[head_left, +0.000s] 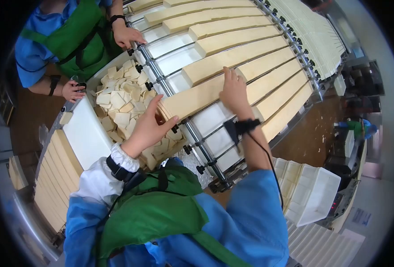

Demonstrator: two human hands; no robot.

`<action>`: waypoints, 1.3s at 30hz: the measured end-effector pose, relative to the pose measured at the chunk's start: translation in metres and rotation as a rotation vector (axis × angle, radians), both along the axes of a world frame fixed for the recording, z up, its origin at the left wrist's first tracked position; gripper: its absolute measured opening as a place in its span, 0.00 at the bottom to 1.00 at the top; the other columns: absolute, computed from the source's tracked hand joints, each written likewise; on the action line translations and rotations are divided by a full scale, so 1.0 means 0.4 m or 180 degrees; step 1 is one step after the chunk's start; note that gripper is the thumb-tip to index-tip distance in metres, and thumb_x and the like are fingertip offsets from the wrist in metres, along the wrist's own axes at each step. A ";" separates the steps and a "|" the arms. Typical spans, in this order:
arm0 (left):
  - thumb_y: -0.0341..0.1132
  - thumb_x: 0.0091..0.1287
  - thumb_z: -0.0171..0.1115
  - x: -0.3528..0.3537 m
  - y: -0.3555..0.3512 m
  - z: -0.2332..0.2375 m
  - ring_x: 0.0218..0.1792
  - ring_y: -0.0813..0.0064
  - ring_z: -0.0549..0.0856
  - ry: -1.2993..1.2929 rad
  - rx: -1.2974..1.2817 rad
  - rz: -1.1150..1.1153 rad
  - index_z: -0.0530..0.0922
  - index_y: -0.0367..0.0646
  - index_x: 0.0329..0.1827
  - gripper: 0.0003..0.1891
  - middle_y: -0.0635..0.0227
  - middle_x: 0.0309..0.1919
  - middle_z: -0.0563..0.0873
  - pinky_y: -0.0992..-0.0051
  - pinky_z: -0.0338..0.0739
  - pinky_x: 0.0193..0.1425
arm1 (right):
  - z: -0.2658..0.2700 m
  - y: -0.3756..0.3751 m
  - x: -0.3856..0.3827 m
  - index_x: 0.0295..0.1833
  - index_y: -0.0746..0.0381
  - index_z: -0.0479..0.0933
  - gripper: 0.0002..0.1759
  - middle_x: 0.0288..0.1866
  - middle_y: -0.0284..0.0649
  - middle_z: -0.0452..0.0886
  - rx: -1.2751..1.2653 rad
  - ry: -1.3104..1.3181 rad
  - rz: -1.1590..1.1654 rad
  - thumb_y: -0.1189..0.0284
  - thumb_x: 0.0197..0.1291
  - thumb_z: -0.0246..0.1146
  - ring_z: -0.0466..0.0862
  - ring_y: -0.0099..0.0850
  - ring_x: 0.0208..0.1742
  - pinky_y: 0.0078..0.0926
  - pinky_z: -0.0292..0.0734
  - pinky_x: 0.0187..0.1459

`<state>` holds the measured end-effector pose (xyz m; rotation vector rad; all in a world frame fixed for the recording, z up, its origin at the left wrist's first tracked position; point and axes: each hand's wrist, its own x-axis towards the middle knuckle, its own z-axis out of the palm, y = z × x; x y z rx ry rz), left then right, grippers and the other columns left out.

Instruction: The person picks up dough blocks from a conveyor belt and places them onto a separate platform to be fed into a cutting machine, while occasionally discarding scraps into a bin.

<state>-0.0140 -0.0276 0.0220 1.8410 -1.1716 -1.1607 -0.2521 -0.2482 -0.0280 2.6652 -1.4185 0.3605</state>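
A long pale block (194,95) lies across the slanted rack of metal rods. My left hand (150,127) curves around its lower end, thumb on one side and fingers on the other; thin slice edges show between them. My right hand (235,92) is laid over the upper end of this same block, fingers reaching across to its far edge. Its thumb is hidden. Several similar pale blocks (250,42) lie in parallel rows beside it. Beneath my left hand is a bin of loose pale slices (128,95).
A metal bar with black knobs (154,66) runs along the rack's lower edge. Across the bin stands a person in a green apron (83,38), one hand on the rack. More long blocks (56,178) lie at left. White trays (310,191) are at right; another person (359,128) is farther off.
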 end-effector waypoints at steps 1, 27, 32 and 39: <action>0.45 0.65 0.76 -0.019 -0.017 -0.026 0.41 0.71 0.88 -0.0010 0.0016 -0.0013 0.59 0.43 0.80 0.45 0.57 0.43 0.88 0.74 0.82 0.45 | 0.018 0.047 0.016 0.69 0.65 0.69 0.36 0.54 0.57 0.82 0.0380 -0.0251 -0.0076 0.74 0.53 0.68 0.80 0.53 0.58 0.48 0.75 0.61; 0.24 0.73 0.59 -0.030 -0.046 -0.138 0.36 0.84 0.83 0.1265 -0.0341 0.0525 0.70 0.32 0.74 0.25 0.66 0.44 0.89 0.82 0.76 0.37 | -0.044 0.272 0.177 0.71 0.68 0.65 0.43 0.53 0.56 0.80 0.0958 -0.1856 0.0464 0.66 0.52 0.76 0.81 0.53 0.55 0.44 0.77 0.58; 0.29 0.69 0.65 0.102 0.095 -0.161 0.44 0.74 0.86 0.0279 -0.0382 0.1385 0.70 0.32 0.73 0.29 0.60 0.47 0.89 0.74 0.80 0.49 | 0.063 0.310 0.067 0.75 0.65 0.63 0.44 0.67 0.59 0.75 0.2601 -0.3078 0.0072 0.71 0.54 0.76 0.76 0.54 0.69 0.45 0.73 0.67; 0.34 0.67 0.70 0.196 0.277 -0.214 0.59 0.64 0.83 -0.0328 -0.0131 0.1876 0.74 0.38 0.70 0.29 0.55 0.58 0.84 0.66 0.78 0.63 | -0.085 0.200 -0.161 0.76 0.68 0.62 0.45 0.69 0.59 0.73 0.1195 -0.2009 -0.0109 0.75 0.54 0.75 0.75 0.55 0.70 0.46 0.72 0.70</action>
